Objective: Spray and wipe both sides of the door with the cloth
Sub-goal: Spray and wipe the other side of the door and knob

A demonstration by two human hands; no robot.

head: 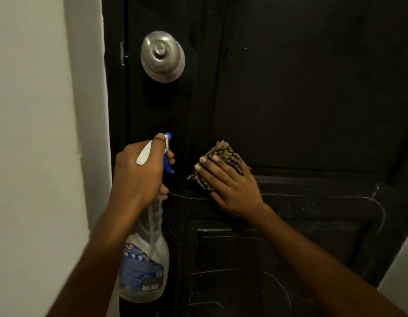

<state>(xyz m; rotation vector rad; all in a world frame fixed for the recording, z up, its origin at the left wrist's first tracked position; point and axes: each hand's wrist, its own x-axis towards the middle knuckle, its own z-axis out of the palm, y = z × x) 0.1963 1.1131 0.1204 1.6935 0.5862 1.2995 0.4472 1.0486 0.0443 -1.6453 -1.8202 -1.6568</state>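
The black panelled door (301, 88) fills most of the view, with a white painted wall (33, 133) on its left. A round brushed-metal doorknob (162, 56) sits high on the door near its left edge, and a small metal latch plate (122, 53) shows on that edge just beside it.

The left hand (139, 172) grips the neck of a clear plastic spray bottle with a blue label (144, 266). Its fingers (170, 156) are clenched round the blue trigger (169, 164) and the thumb lies over the white spray head. The bottle hangs upright below the hand, close to the door's left edge, with its blue nozzle pointing at the door surface below the knob.

The right hand (232, 186) presses a bunched brown-and-black checked cloth (223, 154) against the door. Its fingers (206, 167) lie straight and spread over the cloth, flat to it rather than curled round it. The cloth sits at the horizontal rail between the upper and lower panels, below and to the right of the knob and near the nozzle but apart from it.

Pale streaks and fine specks mark the rail and the lower panels. They may be spray residue or dust, but the dim light does not settle which.
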